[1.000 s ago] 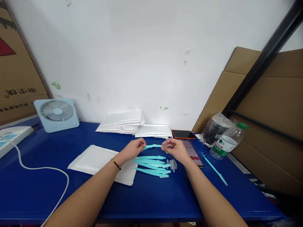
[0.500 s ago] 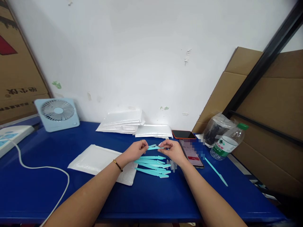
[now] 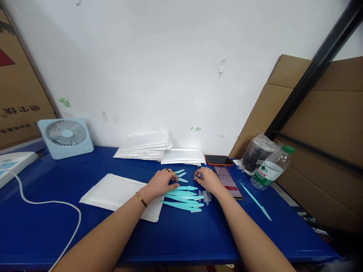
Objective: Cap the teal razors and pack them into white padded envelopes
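Note:
My left hand (image 3: 162, 183) reaches over several turquoise eyebrow razors (image 3: 182, 175), whose ends stick out past its fingers. Its thumb stands apart from the bent fingers, and some fingertips are hidden. More turquoise razors (image 3: 183, 197) lie in a loose row just below, roughly side by side. To their right is a small heap of clear plastic caps (image 3: 207, 197). My right hand (image 3: 206, 179) hovers above these caps with its fingers curled together; whatever is in them, if anything, is hidden. A white padded envelope (image 3: 113, 190) lies partly under my left forearm.
Stacked white envelopes (image 3: 144, 141) lie along the wall, near an orange-edged phone (image 3: 219, 160). A lit phone (image 3: 229, 182), a lone razor (image 3: 256, 202) and a water bottle (image 3: 270, 170) are at right. At left stand a blue fan (image 3: 66, 134) and a white cable (image 3: 51, 202).
Both hands had been holding a razor between them. They have moved apart; my left hand has come down over the upper razors, and my right hand's fingers have curled in.

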A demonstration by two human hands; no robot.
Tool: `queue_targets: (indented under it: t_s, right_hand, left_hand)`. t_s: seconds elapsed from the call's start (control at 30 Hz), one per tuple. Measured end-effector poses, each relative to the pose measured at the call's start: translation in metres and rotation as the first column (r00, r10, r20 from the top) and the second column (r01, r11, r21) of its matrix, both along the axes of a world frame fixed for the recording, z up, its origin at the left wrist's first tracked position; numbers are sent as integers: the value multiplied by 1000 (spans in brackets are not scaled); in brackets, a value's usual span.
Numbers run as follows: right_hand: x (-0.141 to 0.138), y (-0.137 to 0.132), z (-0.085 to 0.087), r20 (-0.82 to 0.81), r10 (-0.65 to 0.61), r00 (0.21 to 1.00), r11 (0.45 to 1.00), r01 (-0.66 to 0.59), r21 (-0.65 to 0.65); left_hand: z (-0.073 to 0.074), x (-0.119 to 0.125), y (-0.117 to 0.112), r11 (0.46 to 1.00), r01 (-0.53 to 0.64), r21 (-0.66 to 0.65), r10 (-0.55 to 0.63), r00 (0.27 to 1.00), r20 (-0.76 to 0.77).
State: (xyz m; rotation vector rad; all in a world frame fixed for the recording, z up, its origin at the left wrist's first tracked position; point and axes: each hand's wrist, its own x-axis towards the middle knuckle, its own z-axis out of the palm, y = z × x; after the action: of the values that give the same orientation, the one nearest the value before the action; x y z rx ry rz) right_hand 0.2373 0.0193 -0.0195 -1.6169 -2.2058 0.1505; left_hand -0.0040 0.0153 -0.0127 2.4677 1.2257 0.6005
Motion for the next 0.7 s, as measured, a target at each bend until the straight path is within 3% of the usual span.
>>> queue_targets:
  t_s: [0.13,0.23,0.3,0.37,0.47,0.57,0.7]
  right_hand:
    - [-4,3,-5,-75,18,997,999,-21,-43]
    - [-3,1,-3,-331,13,944,997,-36,-63]
    - [-2,-1,1,-572,-32,820,993,-38,-110]
    - [-2,-3,6,-769,-85,634,989,-40,-143]
    - [-2,-6,12,-906,-141,400,988,-8,-157]
    - [-3,-7,13,-935,-164,314,984,-11,-176]
    - [-8,-7,9,-942,-149,301,982,-68,-177]
  left_hand:
    - [-3,4,-3,996,41,-78,-43,999,-28]
    - [-4,3,0,989,4,-147,-1,1000,18]
    - [-4,1,3,983,-45,-178,58,996,67]
    - [-3,-2,6,975,-85,-207,112,986,121]
    - [-2,-5,10,966,-95,-239,147,967,208]
    - [-4,-7,13,961,-58,-271,137,950,280]
    - [-6,-7,14,957,-32,-290,125,944,306]
